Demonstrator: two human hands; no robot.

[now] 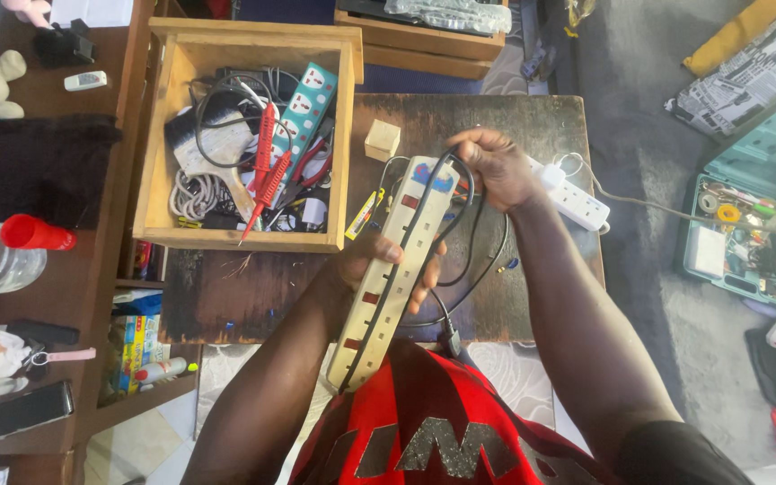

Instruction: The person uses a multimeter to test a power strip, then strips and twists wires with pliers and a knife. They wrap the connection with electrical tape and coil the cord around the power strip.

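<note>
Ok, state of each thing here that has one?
Long power strip: held lengthwise over the table.
Left hand: gripping the strip's middle.
Right hand: on the strip's far end, holding the black cable.
Wooden box: open, full.
White power strip: lying flat.
Toolbox: open.

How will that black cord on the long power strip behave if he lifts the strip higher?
The black cord is probably floppy: it loops loosely off the long power strip held by the left hand. It may snag, since the right hand pinches it. The strip looks rigid.
</note>
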